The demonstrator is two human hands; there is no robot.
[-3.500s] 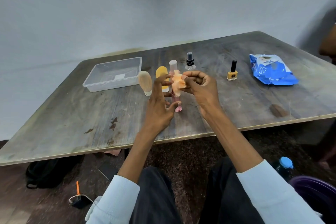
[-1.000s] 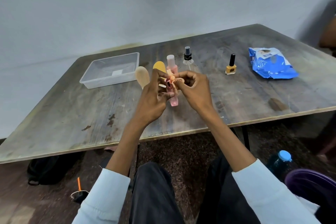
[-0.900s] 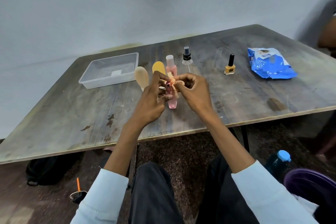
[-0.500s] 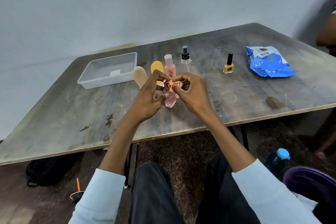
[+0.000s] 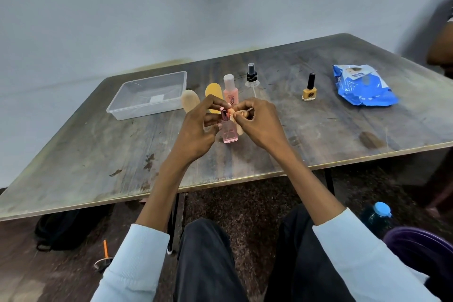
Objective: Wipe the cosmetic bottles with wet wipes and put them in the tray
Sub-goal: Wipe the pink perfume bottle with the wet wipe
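Left hand (image 5: 196, 127), frame centre: fingers curled round small clear pink glass bottle with metallic pink cap (image 5: 229, 129), held upright above table. Right hand (image 5: 261, 125) just beside: fingertips pinch crumpled peach wet wipe (image 5: 237, 117) against bottle neck. Behind hands: tall pink bottle (image 5: 230, 91), clear spray bottle (image 5: 252, 78). Right: yellow nail polish bottle (image 5: 309, 88), blue wipes pack (image 5: 362, 86). Upper left: clear plastic tray (image 5: 147, 98) on wooden table (image 5: 98, 149).

Six cosmetic bottles (image 5: 230, 132), one clear tray (image 5: 147, 95), one blue wipes pack (image 5: 362, 86), one orange wipe (image 5: 239, 125).
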